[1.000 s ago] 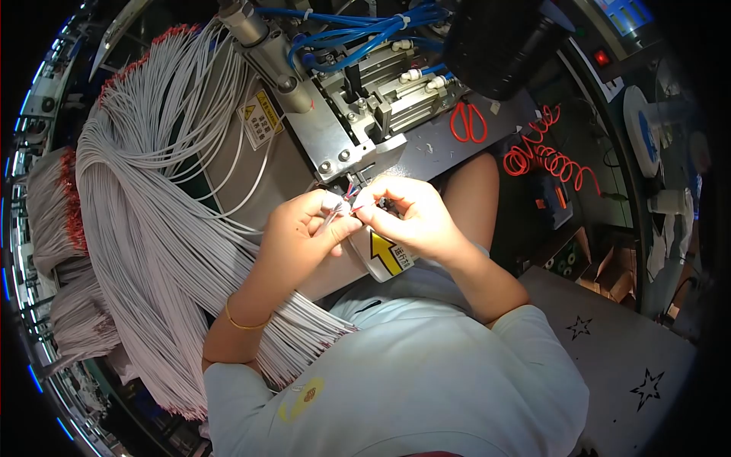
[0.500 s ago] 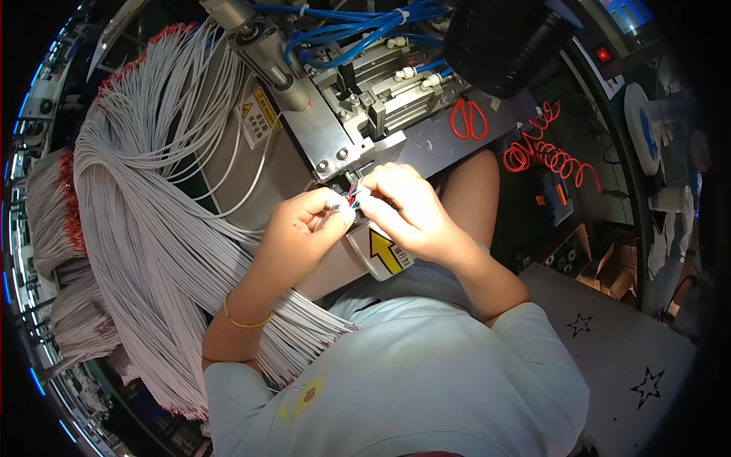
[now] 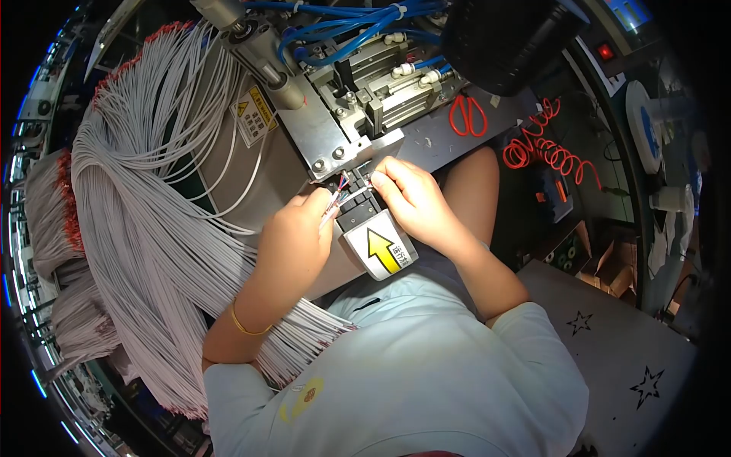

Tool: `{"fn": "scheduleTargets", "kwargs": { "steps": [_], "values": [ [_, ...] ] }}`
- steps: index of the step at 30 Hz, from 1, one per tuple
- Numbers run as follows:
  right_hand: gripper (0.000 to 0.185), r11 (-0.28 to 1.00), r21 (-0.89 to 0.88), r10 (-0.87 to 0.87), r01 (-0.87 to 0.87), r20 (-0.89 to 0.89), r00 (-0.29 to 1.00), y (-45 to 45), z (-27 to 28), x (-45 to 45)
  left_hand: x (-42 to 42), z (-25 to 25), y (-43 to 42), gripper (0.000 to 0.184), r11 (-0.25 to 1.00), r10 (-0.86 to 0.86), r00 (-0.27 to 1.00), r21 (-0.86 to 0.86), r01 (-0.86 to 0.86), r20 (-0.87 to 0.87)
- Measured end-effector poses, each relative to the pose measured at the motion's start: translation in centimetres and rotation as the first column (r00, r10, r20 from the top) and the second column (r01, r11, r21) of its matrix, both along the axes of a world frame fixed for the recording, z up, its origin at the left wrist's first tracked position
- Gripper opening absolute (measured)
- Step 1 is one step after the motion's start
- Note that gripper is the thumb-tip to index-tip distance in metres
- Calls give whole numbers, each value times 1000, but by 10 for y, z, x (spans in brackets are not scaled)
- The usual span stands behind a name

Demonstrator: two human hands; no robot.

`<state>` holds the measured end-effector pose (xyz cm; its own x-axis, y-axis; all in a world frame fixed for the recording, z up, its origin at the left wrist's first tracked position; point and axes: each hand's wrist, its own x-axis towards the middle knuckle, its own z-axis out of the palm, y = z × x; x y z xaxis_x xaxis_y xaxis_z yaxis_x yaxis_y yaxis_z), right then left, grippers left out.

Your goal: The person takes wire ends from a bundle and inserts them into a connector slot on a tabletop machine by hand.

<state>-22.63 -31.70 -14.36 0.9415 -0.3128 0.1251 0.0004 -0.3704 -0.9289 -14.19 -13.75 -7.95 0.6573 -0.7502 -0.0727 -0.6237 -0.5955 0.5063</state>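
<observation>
My left hand point(image 3: 298, 232) is closed on a white cable point(image 3: 328, 218), whose thin coloured wires point(image 3: 342, 184) fan out beyond the fingertips. To its right, my right hand point(image 3: 406, 192) has its thumb and fingers pinched together at the end of a thin pale wire; what exactly they grip is too small to tell. Both hands are at the front of a metal machine point(image 3: 335, 141), over its small dark track point(image 3: 356, 204). Just below the track is a white plate with a yellow arrow point(image 3: 383, 247).
A large bundle of white cables point(image 3: 137, 221) spreads over the left side. Red-handled scissors point(image 3: 467, 116) lie right of the machine, near a coiled red hose point(image 3: 537, 149). Blue air tubes point(image 3: 354, 42) and a black cylinder point(image 3: 502, 42) are at the top.
My hands have moved apart, the right one to the right and the left one slightly down. The dark track between them has come into view. The machine appears slightly further up and left.
</observation>
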Motion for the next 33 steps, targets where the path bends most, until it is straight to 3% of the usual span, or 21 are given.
{"fn": "scheduleTargets", "kwargs": {
  "steps": [2,7,10,15,18,19,22,23,26,31,33],
  "values": [
    [15,999,43,25,-23,-36,999,-1,-1,1,-4,-3,-1,22,999,-11,994,-43,16,111],
    [16,996,-95,1,1,25,1000,-3,1,3,-14,7,-3,34,986,-132,990,-91,137,53],
    [16,949,-311,-13,47,112,994,-3,5,5,-15,2,-4,42,980,-200,975,21,199,100],
    [14,951,-306,72,-43,84,994,-11,5,4,-12,0,-8,45,970,-241,956,52,235,167],
    [11,967,212,161,-141,-80,984,-14,-4,4,-6,-3,-8,33,975,-211,976,-62,214,57],
    [11,967,211,161,-141,-80,984,-14,-6,4,-5,-3,-8,33,975,-211,976,-64,214,57],
    [9,981,-187,53,-43,48,997,-13,-4,4,1,-2,-8,17,932,-59,922,-352,-86,-383],
    [9,981,-188,51,-41,49,997,-11,-1,4,3,-1,-8,17,932,-62,922,-353,-84,-381],
    [10,999,-43,8,5,300,954,0,17,0,7,3,-4,19,966,-110,910,-259,3,-400],
    [12,988,-45,153,-147,363,919,2,20,2,9,12,-4,20,951,-158,949,-301,72,-272],
    [13,984,63,137,-167,329,934,5,24,0,6,19,-5,20,960,-79,890,-274,-53,-450]
  ]
}}
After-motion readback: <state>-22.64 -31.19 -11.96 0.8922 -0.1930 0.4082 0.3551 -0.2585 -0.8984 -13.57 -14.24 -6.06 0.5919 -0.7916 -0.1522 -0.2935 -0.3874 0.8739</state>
